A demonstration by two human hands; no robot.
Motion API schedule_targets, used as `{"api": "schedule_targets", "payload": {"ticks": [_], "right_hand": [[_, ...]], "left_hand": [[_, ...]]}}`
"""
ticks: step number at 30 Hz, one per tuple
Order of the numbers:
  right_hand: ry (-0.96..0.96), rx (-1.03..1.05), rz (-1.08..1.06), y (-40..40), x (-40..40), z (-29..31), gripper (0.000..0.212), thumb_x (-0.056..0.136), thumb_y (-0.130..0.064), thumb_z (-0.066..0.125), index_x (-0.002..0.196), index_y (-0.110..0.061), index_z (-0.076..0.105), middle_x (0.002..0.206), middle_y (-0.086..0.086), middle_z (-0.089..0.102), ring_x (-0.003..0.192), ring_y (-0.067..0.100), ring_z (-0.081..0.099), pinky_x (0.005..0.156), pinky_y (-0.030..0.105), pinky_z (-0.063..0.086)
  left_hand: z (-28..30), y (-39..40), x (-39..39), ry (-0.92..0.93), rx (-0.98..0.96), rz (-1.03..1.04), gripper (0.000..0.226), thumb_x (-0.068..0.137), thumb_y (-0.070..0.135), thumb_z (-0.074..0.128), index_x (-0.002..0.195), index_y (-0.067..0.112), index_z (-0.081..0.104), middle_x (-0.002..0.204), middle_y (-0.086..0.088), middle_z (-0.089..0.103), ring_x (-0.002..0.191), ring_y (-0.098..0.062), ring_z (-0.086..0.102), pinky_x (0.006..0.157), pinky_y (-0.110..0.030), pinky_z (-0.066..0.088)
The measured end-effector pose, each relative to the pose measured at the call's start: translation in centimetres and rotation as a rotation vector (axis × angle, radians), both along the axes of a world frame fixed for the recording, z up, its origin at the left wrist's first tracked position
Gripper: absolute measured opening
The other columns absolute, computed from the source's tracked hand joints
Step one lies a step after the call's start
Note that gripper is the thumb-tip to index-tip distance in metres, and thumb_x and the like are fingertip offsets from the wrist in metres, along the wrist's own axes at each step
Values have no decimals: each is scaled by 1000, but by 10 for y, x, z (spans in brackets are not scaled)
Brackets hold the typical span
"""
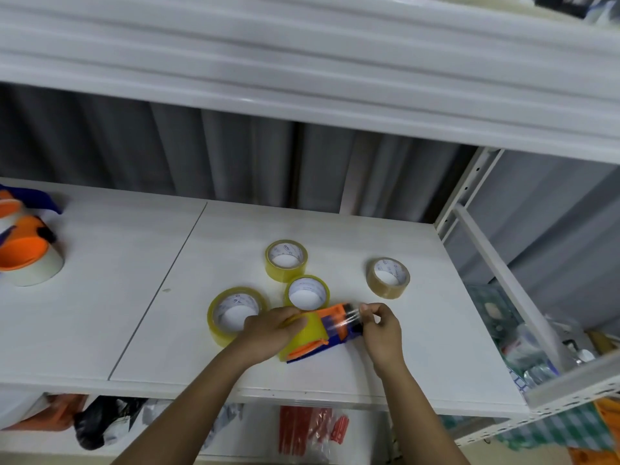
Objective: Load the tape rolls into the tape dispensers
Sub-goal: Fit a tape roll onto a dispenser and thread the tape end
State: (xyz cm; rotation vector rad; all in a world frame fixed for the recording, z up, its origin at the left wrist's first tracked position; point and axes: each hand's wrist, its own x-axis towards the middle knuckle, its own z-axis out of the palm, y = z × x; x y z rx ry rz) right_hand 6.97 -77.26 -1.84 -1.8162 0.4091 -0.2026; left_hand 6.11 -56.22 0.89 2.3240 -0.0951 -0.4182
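Note:
An orange and blue tape dispenser lies on the white shelf with a yellow tape roll seated in it. My left hand grips that roll and the dispenser's left side. My right hand pinches the clear tape end stretched over the dispenser's front. Three loose yellow rolls lie flat just behind: one partly under my left hand, one in the middle, one farther back. A brown roll lies apart to the right.
At the far left edge stand other orange and blue dispensers holding clear tape. A white upper shelf overhangs. A metal rack post rises at the right, with bags and clutter beyond and below.

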Motion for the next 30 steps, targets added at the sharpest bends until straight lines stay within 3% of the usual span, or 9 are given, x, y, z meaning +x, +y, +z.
{"api": "schedule_targets", "payload": {"ticks": [3,10,13,17,20,24,26,30], "right_hand": [[21,-17,44,1,-3,-3,19,96,-13,49,80,-20,57,82,-3,65,78,15,61,68,27,47],[44,-15,-33,5,-2,-7,17,97,-20,47,83,-19,56,89,4,65,86,25,63,82,41,51],[56,38,-89,5,-1,-8,16,97,-19,48,83,-15,55,88,9,64,88,30,62,86,47,51],[48,130,-106,2,-1,-6,17,97,-15,48,81,-12,54,85,9,61,86,28,58,91,55,49],[5,140,-36,4,-1,1,18,97,-16,48,80,-13,53,85,10,61,88,31,59,90,55,49],[-47,121,34,4,-4,8,19,98,-19,49,80,-13,53,81,7,60,82,26,59,87,53,51],[-78,112,42,6,-6,9,19,98,-19,47,81,-11,52,80,6,59,79,23,57,83,51,51],[-130,68,42,9,-10,9,17,98,-11,45,83,-10,52,82,3,59,77,19,55,75,38,49]], "left_hand": [[2,-9,-1,-110,79,46,44,87,63,44,119,36,56,122,14,60,114,-13,53,101,-39,36],[-2,-9,-1,-140,-24,0,34,88,51,52,116,32,60,114,7,61,106,-12,56,92,-36,45],[-1,-4,-1,-135,-20,-44,32,90,47,51,118,32,59,112,5,61,105,-13,56,92,-36,45],[0,6,-3,-133,-80,-81,30,94,37,50,124,33,56,115,0,60,106,-11,54,90,-24,40],[0,9,-3,-131,-49,-72,30,96,34,48,125,30,53,118,2,57,110,-13,52,95,-27,40],[5,4,1,-134,51,-52,4,91,29,47,90,33,45,100,3,52,91,-15,52,79,-31,44],[7,-4,3,-131,75,-33,1,90,30,45,91,30,45,101,2,52,89,-16,52,75,-31,45],[8,-21,8,-186,171,72,43,89,58,42,110,22,53,108,3,55,99,-19,55,81,-34,48]]}}
